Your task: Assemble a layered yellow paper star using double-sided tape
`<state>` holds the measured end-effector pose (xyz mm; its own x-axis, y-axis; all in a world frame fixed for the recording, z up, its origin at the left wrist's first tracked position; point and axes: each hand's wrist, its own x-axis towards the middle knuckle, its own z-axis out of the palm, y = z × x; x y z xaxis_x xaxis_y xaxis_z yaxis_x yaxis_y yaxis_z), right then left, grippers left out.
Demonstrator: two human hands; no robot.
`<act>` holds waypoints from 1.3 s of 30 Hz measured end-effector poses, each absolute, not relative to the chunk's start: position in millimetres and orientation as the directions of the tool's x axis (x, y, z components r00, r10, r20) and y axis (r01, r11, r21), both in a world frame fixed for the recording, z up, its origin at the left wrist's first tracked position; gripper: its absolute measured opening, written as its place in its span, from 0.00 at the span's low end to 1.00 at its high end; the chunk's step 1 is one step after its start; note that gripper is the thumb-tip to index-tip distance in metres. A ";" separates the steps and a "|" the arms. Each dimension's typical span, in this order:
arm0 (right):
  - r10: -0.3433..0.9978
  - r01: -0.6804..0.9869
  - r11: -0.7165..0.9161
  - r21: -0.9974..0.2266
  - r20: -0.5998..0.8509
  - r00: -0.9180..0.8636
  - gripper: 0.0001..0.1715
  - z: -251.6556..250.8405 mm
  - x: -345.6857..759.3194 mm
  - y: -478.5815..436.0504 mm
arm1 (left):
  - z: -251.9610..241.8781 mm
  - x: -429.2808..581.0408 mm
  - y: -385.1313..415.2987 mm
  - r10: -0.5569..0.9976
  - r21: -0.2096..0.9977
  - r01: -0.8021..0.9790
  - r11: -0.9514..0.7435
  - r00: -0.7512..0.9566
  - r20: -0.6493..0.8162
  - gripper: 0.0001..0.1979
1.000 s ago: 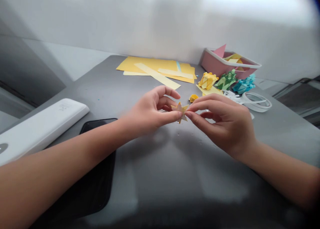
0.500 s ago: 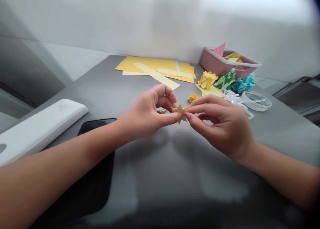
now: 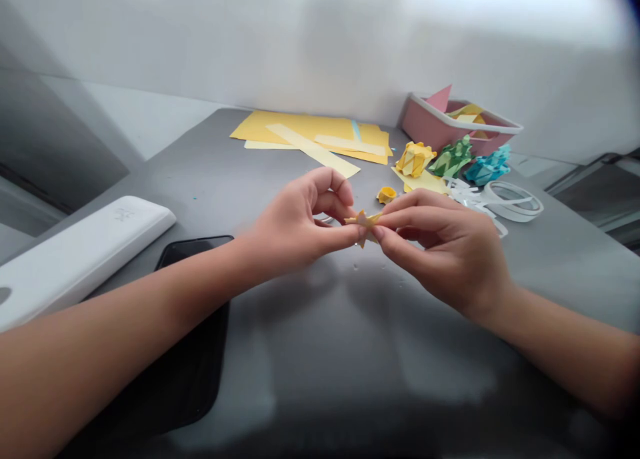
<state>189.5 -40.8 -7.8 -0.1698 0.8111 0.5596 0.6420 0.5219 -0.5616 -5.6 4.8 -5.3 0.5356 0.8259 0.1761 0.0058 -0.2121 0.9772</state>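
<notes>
A small yellow paper star is pinched between both hands above the grey table. My left hand grips its left side between thumb and fingers, the other fingers curled. From the right, my right hand holds a point of the star with thumb and fingertips. Just behind the star lies a small yellow paper ring. Parts of the star are hidden under the fingertips. Yellow, green and blue folded paper pieces stand farther back on the right.
Yellow paper sheets with pale strips lie at the back. A pink basket holding paper is at the back right, near white strips. On the left are a white device and a black phone, partly under my left forearm.
The star has turned slightly between my fingers, and its lower points show differently. Both hands stay in almost the same place.
</notes>
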 end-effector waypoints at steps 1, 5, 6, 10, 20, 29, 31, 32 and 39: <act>0.813 0.642 0.519 -0.565 0.558 -0.166 0.06 -7.7 189.4 -40.9 | -5.5 -5.5 4.8 0.824 0.977 0.002 -0.212 0.537 0.178 0.18; 0.816 0.639 0.513 -0.572 0.556 -0.158 0.08 -8.3 189.3 -40.3 | -5.7 -5.6 4.8 0.818 0.977 0.002 -0.213 0.547 0.177 0.18; 0.816 0.635 0.515 -0.576 0.557 -0.156 0.08 -8.6 189.4 -39.9 | -5.6 -5.8 4.8 0.818 0.977 0.002 -0.213 0.547 0.177 0.18; 0.823 0.625 0.509 -0.592 0.546 -0.154 0.06 -9.3 189.6 -39.1 | -5.6 -6.3 5.2 0.826 0.977 0.015 -0.215 0.536 0.174 0.18; 0.835 0.636 0.481 -0.604 0.536 -0.122 0.07 -9.3 188.1 -39.3 | -4.9 -2.9 2.2 0.829 0.972 0.031 -0.233 0.529 0.182 0.18; 0.827 0.662 0.476 -0.579 0.551 -0.113 0.08 -8.4 190.2 -36.6 | -5.8 -3.8 4.5 0.836 0.975 0.022 -0.221 0.519 0.178 0.15; 0.826 0.672 0.468 -0.574 0.555 -0.100 0.08 -8.0 193.8 -32.5 | -5.1 -3.9 5.1 0.853 0.978 0.052 -0.202 0.499 0.150 0.14; 0.824 0.677 0.465 -0.571 0.559 -0.094 0.08 -8.3 196.1 -29.6 | -4.5 -3.8 5.4 0.866 0.980 0.071 -0.184 0.483 0.127 0.13; 0.853 0.770 0.500 -0.396 0.378 -0.360 0.06 -22.6 211.4 -7.6 | -2.5 -2.3 7.7 0.905 0.999 0.014 -0.050 0.423 0.040 0.10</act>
<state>211.4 -7.6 -22.6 -0.3596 0.8531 0.3782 0.7702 0.5001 -0.3958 -2.3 7.7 -2.5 0.4228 0.9053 0.0398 0.0136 -0.0503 0.9986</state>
